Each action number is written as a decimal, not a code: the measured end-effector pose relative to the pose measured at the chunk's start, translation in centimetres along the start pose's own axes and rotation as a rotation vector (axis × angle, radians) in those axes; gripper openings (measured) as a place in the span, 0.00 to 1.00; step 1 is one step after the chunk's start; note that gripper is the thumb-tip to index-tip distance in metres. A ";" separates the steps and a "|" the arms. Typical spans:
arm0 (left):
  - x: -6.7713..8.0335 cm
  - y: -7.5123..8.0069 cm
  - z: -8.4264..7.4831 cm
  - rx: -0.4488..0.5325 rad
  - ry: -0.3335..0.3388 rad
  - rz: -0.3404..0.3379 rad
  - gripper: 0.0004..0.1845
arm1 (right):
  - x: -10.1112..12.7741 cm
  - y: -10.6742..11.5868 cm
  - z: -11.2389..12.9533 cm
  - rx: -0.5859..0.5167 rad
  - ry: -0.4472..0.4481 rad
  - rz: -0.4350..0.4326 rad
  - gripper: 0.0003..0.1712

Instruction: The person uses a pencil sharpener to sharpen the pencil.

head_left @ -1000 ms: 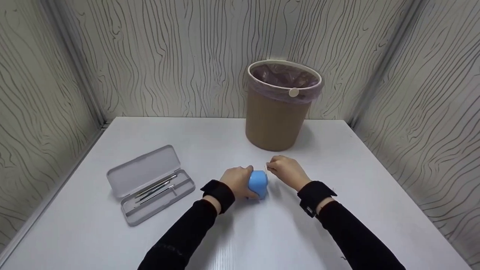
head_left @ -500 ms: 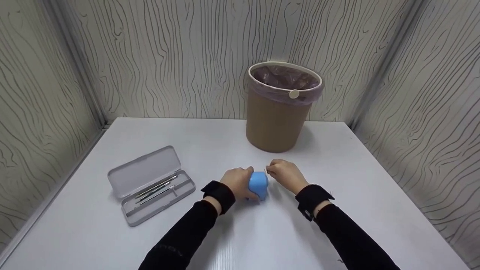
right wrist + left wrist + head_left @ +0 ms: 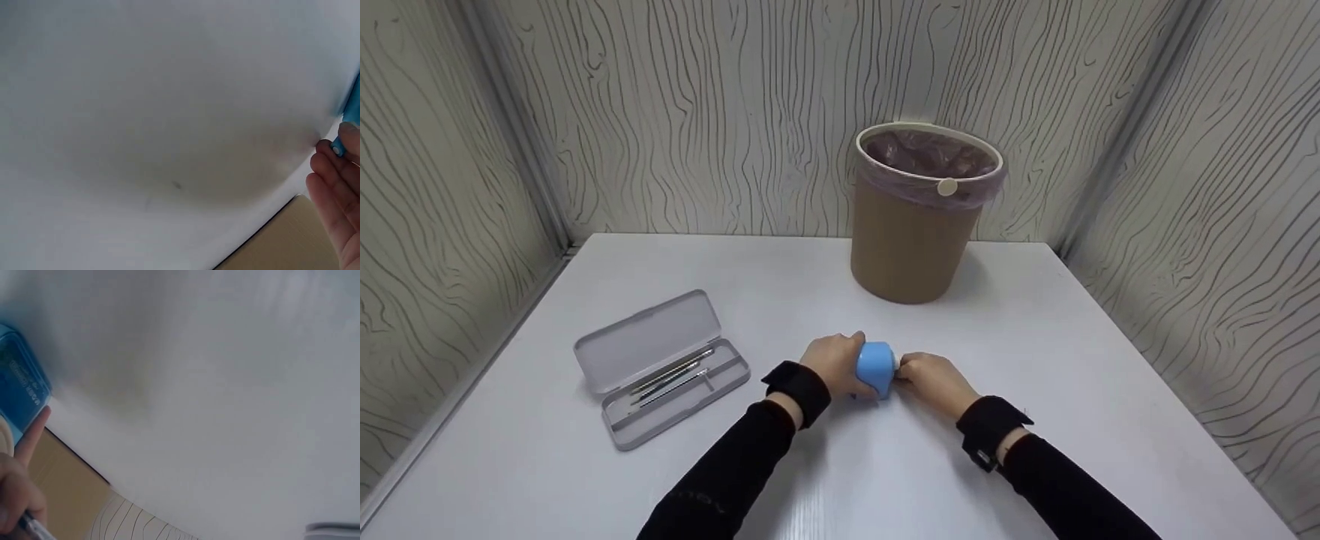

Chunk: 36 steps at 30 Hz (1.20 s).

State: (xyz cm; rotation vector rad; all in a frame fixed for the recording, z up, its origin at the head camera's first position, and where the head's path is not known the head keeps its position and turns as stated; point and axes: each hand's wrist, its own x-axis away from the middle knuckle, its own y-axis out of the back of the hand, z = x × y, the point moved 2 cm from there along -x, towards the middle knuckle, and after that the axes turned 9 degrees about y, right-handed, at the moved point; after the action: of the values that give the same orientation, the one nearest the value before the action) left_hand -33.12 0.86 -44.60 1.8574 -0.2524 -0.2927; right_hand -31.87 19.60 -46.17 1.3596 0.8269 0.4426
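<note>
A blue crank pencil sharpener (image 3: 875,367) sits near the middle of the white table. My left hand (image 3: 834,364) grips it from the left side. In the left wrist view the sharpener's translucent blue box (image 3: 23,382) bears small white lettering, and one finger touches its corner. A dark, silvery piece (image 3: 36,527) shows by that hand's curled fingers; its kind is unclear. On the sharpener's right side, my right hand (image 3: 936,381) pinches the crank's small blue knob (image 3: 337,147) between thumb and finger. Most of the crank is hidden by the fingers.
Left on the table lies an open grey pencil case (image 3: 660,375) with several pencils or pens in it. Behind the hands stands a brown bin (image 3: 911,247) with a purple bag liner. Wood-patterned walls (image 3: 697,120) close off the back and both sides.
My right hand has come down from the far side of the crank to its near side. The left hand and the sharpener have stayed in place.
</note>
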 end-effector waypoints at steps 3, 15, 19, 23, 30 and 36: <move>0.0 -0.1 0.0 0.006 0.012 0.017 0.40 | 0.6 0.3 0.5 -0.019 0.008 0.025 0.07; 0.1 -0.1 -0.6 -0.009 0.036 0.027 0.42 | 2.5 1.2 1.0 -0.035 0.077 -0.008 0.08; 0.1 0.0 -0.5 -0.006 0.051 0.028 0.43 | 2.7 1.5 1.2 -0.041 0.099 -0.022 0.07; 0.0 -0.1 -0.3 0.001 0.048 0.039 0.42 | 3.0 1.8 1.3 -0.062 0.106 -0.023 0.07; 0.0 0.0 -0.1 0.019 0.067 0.053 0.44 | 3.1 2.9 1.7 -0.074 0.130 -0.026 0.08; 0.3 0.3 -0.3 0.013 0.064 0.056 0.43 | 3.1 4.3 2.0 -0.033 0.147 -0.046 0.07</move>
State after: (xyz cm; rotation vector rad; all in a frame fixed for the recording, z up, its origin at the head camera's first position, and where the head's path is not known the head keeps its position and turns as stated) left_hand -32.80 0.92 -44.24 1.8661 -0.2630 -0.1934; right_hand -27.56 21.27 -42.85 1.2867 0.9653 0.5226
